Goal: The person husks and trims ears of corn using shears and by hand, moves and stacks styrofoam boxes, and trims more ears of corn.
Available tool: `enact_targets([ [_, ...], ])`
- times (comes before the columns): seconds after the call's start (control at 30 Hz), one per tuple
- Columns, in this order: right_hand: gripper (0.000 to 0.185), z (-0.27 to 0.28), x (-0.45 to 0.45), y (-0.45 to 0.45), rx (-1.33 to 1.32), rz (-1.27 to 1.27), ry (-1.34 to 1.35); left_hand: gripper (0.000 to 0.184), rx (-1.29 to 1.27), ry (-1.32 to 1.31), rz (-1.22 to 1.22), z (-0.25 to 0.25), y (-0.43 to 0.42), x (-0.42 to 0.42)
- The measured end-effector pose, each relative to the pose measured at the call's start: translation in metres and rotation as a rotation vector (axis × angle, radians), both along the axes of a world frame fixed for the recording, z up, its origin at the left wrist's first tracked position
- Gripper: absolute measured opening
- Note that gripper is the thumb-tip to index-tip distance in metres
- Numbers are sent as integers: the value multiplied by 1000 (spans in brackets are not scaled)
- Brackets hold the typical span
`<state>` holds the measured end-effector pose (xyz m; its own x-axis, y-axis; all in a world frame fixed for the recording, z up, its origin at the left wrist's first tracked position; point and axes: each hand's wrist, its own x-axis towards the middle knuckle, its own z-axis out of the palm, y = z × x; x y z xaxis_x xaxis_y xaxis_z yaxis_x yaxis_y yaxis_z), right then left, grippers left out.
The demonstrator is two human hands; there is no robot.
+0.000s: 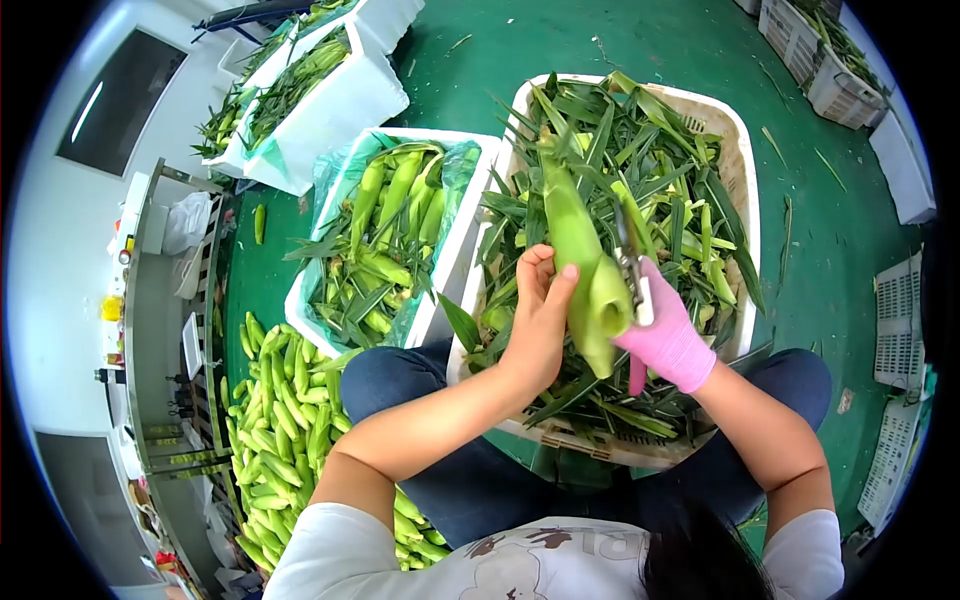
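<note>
A green ear of corn in its husk [572, 218] is held upright, slightly tilted, over a large crate. My bare left hand [538, 310] has its fingers curled and its thumb against the ear's left side. In a pink glove, my right hand [668, 335] grips pruning shears [632, 268] with a pale handle and dark blades, close against the ear's right side. The husk's lower end bulges out loosely near the glove. Cut leaves and husk pieces [690, 215] fill the white crate [742, 150] beneath both hands.
Left of the crate, a lined foam box [465, 165] holds unhusked corn. A big heap of trimmed ears [285, 410] lies on the floor beside my left leg. More foam boxes [340, 105] stand at upper left, a metal rack [150, 330] at left, and plastic crates [898, 320] along the right.
</note>
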<state>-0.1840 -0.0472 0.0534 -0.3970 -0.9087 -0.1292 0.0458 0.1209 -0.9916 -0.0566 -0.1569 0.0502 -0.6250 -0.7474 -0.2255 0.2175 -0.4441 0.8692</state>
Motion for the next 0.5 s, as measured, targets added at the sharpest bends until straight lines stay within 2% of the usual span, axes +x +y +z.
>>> enact_targets([
  [0.03, 56, -3, -1, -1, -30, 23, 266, 43, 73, -87, 20, 5, -3, -2],
  [0.1, 40, 23, 0, -5, 29, -27, 46, 51, 355, -30, -119, 7, -27, -1],
  [0.13, 36, 20, -5, -10, -84, -189, -105, 59, 555, -98, -94, 10, -30, 0],
  [0.17, 33, 14, -14, -17, -197, -353, -259, 62, 519, 1, -189, -1, -42, 5],
  [0.23, 36, -2, -57, -12, -116, -531, -226, 59, 719, 248, -243, 6, -52, 11],
  [0.27, 33, 3, -61, -11, -123, -590, -84, 58, 711, 310, -258, 3, -53, 16],
  [0.3, 31, 15, -63, -12, -120, -655, 60, 58, 653, 238, -172, 5, -52, 16],
  [0.33, 34, 33, -50, -2, -108, -572, 41, 57, 594, 164, -85, 8, -49, 16],
  [0.37, 41, 29, -48, 3, -191, -436, 343, 57, 536, 94, 5, 9, -48, 16],
  [0.4, 48, 30, -44, 6, -305, -335, 633, 55, 438, -109, -11, 4, -51, 18],
  [0.43, 60, 35, -27, 14, -181, -192, 643, 48, 357, -194, -3, -3, -54, 18],
  [0.47, 63, 49, -20, 14, -44, 21, 688, 46, 121, -225, 24, -5, -51, 16],
  [0.5, 64, 31, -14, 13, 16, 24, 696, 45, -110, -249, 39, -8, -45, 11],
])
